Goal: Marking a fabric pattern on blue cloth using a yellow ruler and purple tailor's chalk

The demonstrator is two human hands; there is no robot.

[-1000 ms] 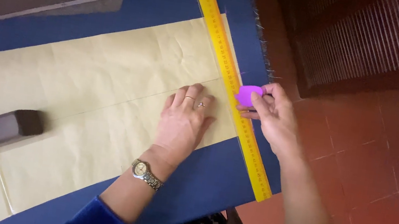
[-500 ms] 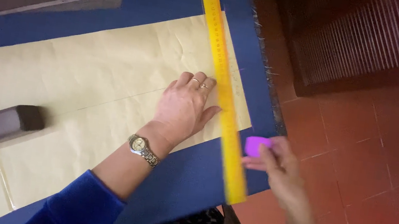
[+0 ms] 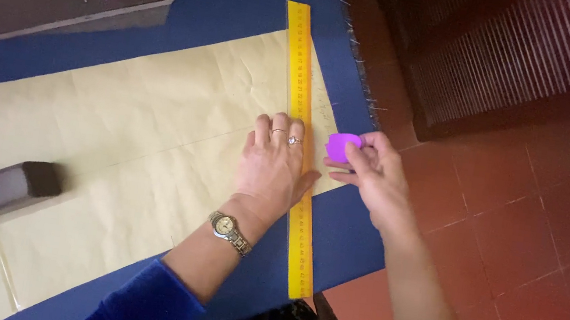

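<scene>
Right hand [image 3: 375,176] returned, chalk [image 3: 341,146] in grip

1. The right hand [image 3: 375,176], which half a second ago hung low off the near end of the yellow ruler [image 3: 299,147], is back up beside the ruler's middle.
2. The purple chalk piece [image 3: 341,146] now sits just right of the ruler edge.

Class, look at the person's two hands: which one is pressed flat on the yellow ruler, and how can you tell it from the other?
The left hand, with rings and a wristwatch, lies flat across the yellow ruler; the right hand pinches a purple chalk piece.
</scene>
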